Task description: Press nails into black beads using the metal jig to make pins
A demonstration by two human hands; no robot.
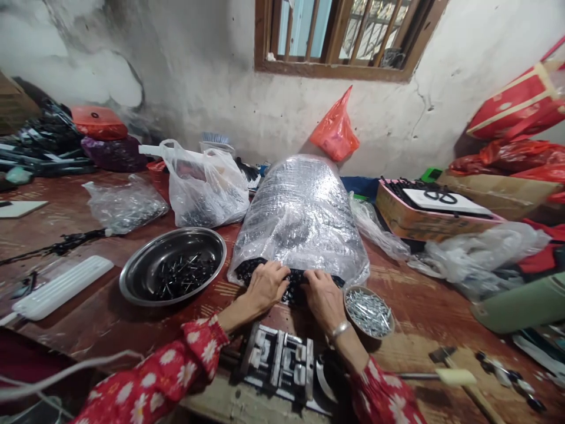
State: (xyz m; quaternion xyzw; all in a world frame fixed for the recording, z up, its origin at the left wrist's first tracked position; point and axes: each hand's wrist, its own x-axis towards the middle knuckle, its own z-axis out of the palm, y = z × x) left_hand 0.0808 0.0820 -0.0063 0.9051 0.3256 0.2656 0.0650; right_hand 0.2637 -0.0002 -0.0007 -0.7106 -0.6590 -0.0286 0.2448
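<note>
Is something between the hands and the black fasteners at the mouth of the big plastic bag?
Nothing visible does. The left hand and the right hand lie directly on the black fasteners at the open mouth of the clear plastic bag, with no plastic over them.

This seems to be a small workshop inside an old house. A long wooden workbench [57,235], much scratched and stained, stands under a cracked plaster wall [273,100] with a barred wooden window [331,69]. On the bench lie a plastic bag [300,218] full of black fasteners [286,281], a steel basin [172,265] and a metal jig [278,362].
</note>
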